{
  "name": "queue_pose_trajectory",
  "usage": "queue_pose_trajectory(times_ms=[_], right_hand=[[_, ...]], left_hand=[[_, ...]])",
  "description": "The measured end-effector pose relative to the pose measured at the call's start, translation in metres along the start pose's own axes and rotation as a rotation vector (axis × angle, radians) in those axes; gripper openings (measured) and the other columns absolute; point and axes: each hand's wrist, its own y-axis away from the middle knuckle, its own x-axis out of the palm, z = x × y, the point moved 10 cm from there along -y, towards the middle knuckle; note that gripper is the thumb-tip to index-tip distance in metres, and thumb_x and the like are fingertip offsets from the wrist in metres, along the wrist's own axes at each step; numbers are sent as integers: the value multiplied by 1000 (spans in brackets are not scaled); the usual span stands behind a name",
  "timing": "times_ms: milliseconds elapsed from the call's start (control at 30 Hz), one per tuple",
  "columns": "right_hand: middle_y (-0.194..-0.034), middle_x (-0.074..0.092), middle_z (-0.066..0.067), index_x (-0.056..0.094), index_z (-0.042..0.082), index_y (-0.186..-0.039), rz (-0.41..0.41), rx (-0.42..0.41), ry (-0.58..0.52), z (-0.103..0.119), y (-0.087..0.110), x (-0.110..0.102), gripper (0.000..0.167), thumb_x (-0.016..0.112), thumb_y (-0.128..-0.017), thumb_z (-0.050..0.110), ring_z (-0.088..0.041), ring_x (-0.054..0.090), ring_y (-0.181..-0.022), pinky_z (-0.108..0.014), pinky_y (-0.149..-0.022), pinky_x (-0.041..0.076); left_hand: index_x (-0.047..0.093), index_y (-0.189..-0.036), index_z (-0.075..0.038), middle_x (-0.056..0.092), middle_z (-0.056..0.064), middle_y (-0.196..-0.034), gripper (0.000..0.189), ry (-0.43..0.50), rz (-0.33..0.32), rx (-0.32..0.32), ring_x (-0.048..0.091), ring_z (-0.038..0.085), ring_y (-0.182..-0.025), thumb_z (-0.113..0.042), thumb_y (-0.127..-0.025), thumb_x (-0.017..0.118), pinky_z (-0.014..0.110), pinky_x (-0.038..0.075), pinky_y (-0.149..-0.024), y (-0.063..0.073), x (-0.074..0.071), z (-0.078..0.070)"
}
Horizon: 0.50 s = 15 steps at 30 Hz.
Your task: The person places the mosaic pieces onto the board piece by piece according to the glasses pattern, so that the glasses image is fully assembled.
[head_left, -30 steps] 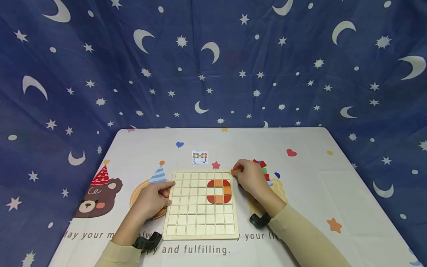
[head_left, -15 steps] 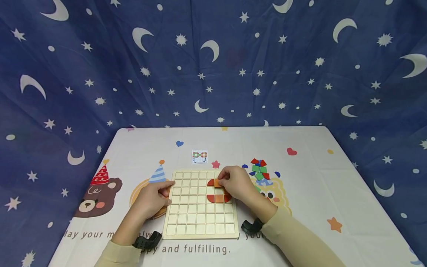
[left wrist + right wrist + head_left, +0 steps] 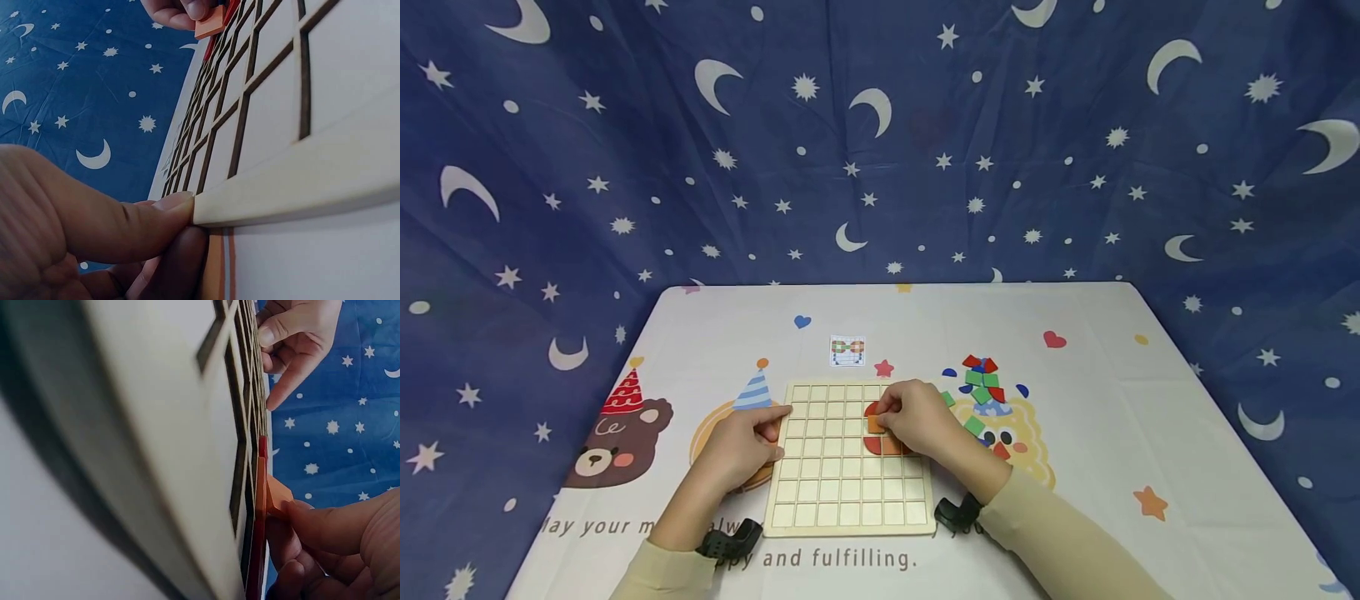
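In the head view my right hand [image 3: 921, 421] pinches an orange square tile [image 3: 876, 424] between thumb and fingertips, over the right part of a wooden grid board [image 3: 820, 492]. The right wrist view shows this orange tile [image 3: 279, 492] tilted, close above the board. Under and beside the hand, a red rounded-corner tile [image 3: 872, 446] and another orange tile [image 3: 892, 447] lie in the grid; other laid tiles are hidden. My left hand [image 3: 741, 446] touches the board's left edge with thumb and forefinger. In the left wrist view its thumb [image 3: 144, 225] presses the wooden edge.
A small printed pattern card [image 3: 847, 352] lies behind the board. Right of the board are loose green tiles [image 3: 974, 427], red pieces [image 3: 997, 394] and blue half-round pieces [image 3: 1022, 390]. The white tablecloth [image 3: 1075, 417] bears printed cartoons and lettering; a blue curtain [image 3: 917, 208] hangs behind.
My right hand has brought the orange tile leftward from beyond the board's upper right corner, over the red and orange tiles. The left hand stays at the left edge.
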Motion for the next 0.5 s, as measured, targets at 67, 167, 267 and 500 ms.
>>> queue_pose_trajectory(times_ms=[67,167,267,500], right_hand=[[-78,67,7,73,22,-79,1,-22,16,2,0,1,20,79,-96,14,-16,59,-81,-33,-76,49],[-78,66,8,72,23,-79,0,-46,35,4,0,2,20,80,-95,14,-15,58,-80,-33,-76,49],[-79,66,9,72,24,-80,8,-67,61,4,0,5,19,80,-96,16,-14,58,-79,-32,-75,49],[-77,65,10,72,25,-82,29,-91,101,6,-1,9,18,79,-97,17,-12,57,-75,-30,-71,47]], left_hand=[[73,-141,-13,65,3,-92,63,2,0,1,56,17,-79,3,-81,83,29,45,-71,0,0,0],[73,-141,-12,65,4,-93,63,8,-2,-3,56,17,-78,3,-81,83,29,44,-70,0,0,0],[72,-141,-13,65,4,-93,63,9,-3,-5,56,17,-78,3,-81,83,28,44,-69,0,-1,1],[72,-141,-12,65,4,-93,63,5,-2,3,56,17,-78,3,-81,83,28,44,-70,0,0,0]])
